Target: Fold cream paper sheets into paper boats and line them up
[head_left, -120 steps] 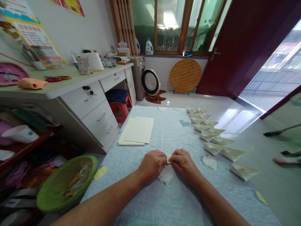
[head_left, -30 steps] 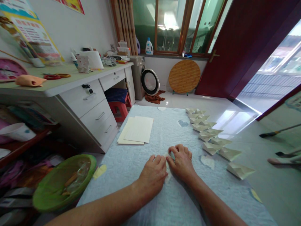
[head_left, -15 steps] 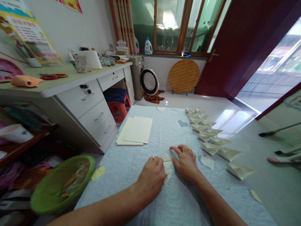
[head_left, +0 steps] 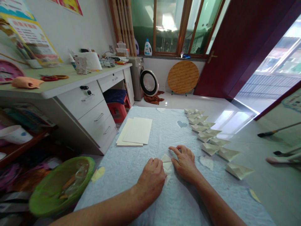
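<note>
A small folded piece of cream paper (head_left: 167, 163) lies flat on the blue quilted cloth (head_left: 164, 131), between my two hands. My left hand (head_left: 151, 176) is closed at the paper's left side, its curled fingertips pinching that edge; part of the paper is hidden under them. At the right edge, the thumb of my right hand (head_left: 184, 161) holds the paper down, with the index finger stretched out above it. Off to the right stand several folded paper boats (head_left: 210, 148) in two rows, and a single boat (head_left: 239, 170) sits nearest me.
Flat cream paper sheets (head_left: 138, 131) lie stacked at the table's left. Beside the table are a green basin (head_left: 37, 196) and a white desk (head_left: 94, 110) with drawers. Farther back are a red stool (head_left: 117, 111), an open washing machine (head_left: 137, 75) and a round wooden board (head_left: 182, 77).
The view has shifted very slightly. Both hands stay at the folded paper in nearly the same pose; the boats and sheets have not moved.
</note>
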Tool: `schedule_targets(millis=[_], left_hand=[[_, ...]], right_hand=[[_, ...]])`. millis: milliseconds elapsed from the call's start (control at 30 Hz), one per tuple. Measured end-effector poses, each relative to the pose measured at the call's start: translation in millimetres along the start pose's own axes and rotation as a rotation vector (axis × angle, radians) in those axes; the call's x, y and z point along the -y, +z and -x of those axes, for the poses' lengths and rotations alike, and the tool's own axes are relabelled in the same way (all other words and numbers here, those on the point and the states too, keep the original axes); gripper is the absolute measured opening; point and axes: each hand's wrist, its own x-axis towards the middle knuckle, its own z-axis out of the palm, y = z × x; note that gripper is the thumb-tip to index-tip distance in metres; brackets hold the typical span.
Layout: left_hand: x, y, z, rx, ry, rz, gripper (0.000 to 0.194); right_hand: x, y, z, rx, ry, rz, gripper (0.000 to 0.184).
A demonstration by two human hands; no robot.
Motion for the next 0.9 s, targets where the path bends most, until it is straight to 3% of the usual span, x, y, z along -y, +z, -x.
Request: schedule_targets(millis=[433, 633, 900], left_hand=[[1.8, -0.9, -2.2, 0.027, -0.010, 0.042, 0.020], [12.4, -0.1, -6.4, -0.059, -0.057, 0.121, 0.013], [24.2, -2.4, -10.6, -0.054, -0.153, 0.300, 0.009]], right_hand=[[-7.0, 2.3, 0.3, -0.068, -0.074, -0.017, 0.047], [-2.6, -2.9, 2.1, -0.076, -0.142, -0.091, 0.013], [6.3, -3.5, 2.1, -0.077, -0.199, -0.147, 0.009]])
